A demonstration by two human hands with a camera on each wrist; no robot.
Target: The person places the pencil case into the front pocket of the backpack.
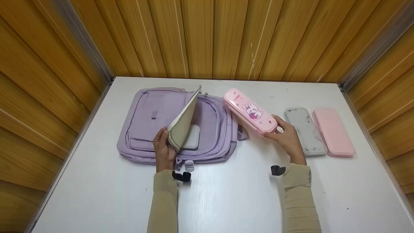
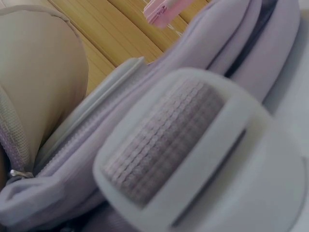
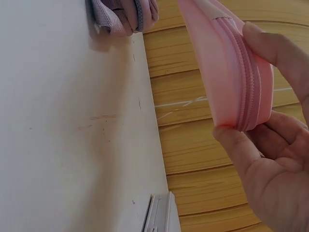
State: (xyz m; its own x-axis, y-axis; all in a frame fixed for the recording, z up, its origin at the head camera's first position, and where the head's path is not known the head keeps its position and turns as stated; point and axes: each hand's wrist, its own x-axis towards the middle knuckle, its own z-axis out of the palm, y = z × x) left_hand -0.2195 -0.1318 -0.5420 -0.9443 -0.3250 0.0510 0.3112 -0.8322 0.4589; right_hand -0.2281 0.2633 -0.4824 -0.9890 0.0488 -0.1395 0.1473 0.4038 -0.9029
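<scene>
A purple backpack (image 1: pixel 152 110) lies flat on the white table, its front pocket unzipped. My left hand (image 1: pixel 164 149) pinches the edge of the pocket's flap (image 1: pixel 184 121) and holds it raised, its beige lining showing. Inside the pocket sits a light grey case (image 1: pixel 192 137), partly hidden by the flap. My right hand (image 1: pixel 288 137) grips the near end of a pink pencil case (image 1: pixel 250 111) with a rabbit picture, held up beside the backpack's right side. In the right wrist view the pencil case's zipper (image 3: pixel 250 87) runs along its side between thumb and fingers.
A grey pencil case (image 1: pixel 305 131) with dark marks and a plain pink case (image 1: pixel 334 132) lie side by side on the right of the table. A pale strap buckle (image 1: pixel 189 165) lies at the backpack's near edge. Wood-look panels (image 1: pixel 226 38) enclose the table (image 1: pixel 226 200).
</scene>
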